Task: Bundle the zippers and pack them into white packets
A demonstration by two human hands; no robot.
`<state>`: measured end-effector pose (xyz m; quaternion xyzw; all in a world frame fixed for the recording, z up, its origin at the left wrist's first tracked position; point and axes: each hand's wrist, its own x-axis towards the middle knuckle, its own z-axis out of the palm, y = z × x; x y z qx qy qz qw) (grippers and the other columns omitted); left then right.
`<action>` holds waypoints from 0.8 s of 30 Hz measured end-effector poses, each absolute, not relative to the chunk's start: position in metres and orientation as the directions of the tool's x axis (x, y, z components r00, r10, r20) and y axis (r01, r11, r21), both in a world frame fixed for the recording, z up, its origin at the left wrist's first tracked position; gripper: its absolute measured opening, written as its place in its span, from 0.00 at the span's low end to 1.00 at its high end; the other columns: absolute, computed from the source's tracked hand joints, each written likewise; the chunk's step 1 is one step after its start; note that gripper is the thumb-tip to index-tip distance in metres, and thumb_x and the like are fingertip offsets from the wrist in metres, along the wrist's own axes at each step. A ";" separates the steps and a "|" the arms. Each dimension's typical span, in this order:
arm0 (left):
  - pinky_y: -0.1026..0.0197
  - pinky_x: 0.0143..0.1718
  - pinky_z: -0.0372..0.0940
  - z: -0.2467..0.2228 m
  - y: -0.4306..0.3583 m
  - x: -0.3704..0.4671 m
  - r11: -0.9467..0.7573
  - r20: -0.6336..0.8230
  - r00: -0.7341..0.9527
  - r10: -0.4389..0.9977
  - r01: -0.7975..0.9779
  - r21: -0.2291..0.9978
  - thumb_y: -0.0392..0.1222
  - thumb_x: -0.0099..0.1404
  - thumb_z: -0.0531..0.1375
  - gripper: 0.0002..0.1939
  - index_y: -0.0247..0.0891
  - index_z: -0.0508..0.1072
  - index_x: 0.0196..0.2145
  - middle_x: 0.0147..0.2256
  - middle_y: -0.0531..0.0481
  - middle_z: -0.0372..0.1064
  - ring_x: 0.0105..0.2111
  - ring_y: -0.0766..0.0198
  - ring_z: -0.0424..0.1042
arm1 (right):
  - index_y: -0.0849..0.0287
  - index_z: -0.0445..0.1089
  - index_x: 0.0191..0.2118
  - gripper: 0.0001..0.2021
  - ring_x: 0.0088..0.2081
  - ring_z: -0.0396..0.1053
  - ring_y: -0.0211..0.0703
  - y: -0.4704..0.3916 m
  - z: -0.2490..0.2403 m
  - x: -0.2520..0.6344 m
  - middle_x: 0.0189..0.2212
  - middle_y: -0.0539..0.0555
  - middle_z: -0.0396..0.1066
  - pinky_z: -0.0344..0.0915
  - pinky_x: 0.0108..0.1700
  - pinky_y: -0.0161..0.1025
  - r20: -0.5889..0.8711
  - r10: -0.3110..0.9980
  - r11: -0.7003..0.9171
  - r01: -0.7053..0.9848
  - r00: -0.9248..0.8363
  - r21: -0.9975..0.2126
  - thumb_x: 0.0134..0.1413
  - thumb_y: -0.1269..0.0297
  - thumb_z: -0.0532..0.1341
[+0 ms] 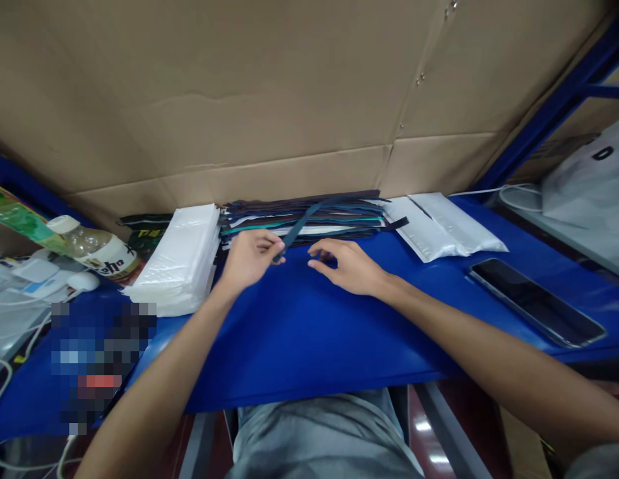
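Pinched between the thumb and fingers of my left hand (pixel 252 258) is one end of a dark blue-grey strip (pixel 302 225), which slants up and right over a pile of strips. My right hand (pixel 346 265) is a short way to the right, its thumb and fingers curved apart with nothing between them. Behind both hands lies the pile of dark and teal strips (pixel 349 216). A thick stack of white plastic bags (pixel 177 256) is left of my left hand. Two filled white packets (pixel 446 226) lie to the right of the pile.
A phone (pixel 536 301) lies at the right of the blue table (pixel 289 352). At the left are a labelled bottle (pixel 97 249), a green bottle (pixel 22 216), white cables and chargers (pixel 44 276). A cardboard wall (pixel 239 86) rises behind, and a white bag (pixel 591 179) is far right.
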<state>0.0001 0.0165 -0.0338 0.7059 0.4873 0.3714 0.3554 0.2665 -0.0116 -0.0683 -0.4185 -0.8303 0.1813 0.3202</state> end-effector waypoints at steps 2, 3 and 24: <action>0.51 0.38 0.82 -0.050 0.004 0.018 -0.249 0.163 0.266 0.950 0.330 0.911 0.52 0.67 0.71 0.13 0.38 0.81 0.37 0.35 0.42 0.84 0.34 0.52 0.85 | 0.52 0.76 0.51 0.11 0.46 0.81 0.49 -0.019 -0.065 0.256 0.46 0.53 0.83 0.73 0.50 0.45 0.345 0.812 0.575 0.543 -0.472 -0.612 0.72 0.54 0.66; 0.51 0.40 0.82 -0.056 -0.001 0.025 -0.249 0.167 0.268 0.949 0.314 0.916 0.51 0.67 0.71 0.13 0.38 0.82 0.37 0.36 0.43 0.85 0.35 0.51 0.85 | 0.53 0.77 0.48 0.10 0.44 0.81 0.48 -0.022 -0.063 0.251 0.43 0.52 0.83 0.73 0.47 0.43 0.324 0.816 0.567 0.550 -0.479 -0.613 0.71 0.52 0.66; 0.48 0.52 0.82 -0.064 -0.018 0.030 -0.366 0.231 0.365 0.902 0.360 0.858 0.48 0.74 0.66 0.13 0.44 0.87 0.50 0.45 0.50 0.86 0.43 0.52 0.87 | 0.52 0.80 0.43 0.11 0.44 0.80 0.48 -0.018 -0.065 0.256 0.44 0.52 0.84 0.68 0.45 0.42 0.329 0.784 0.616 0.592 -0.527 -0.520 0.73 0.68 0.59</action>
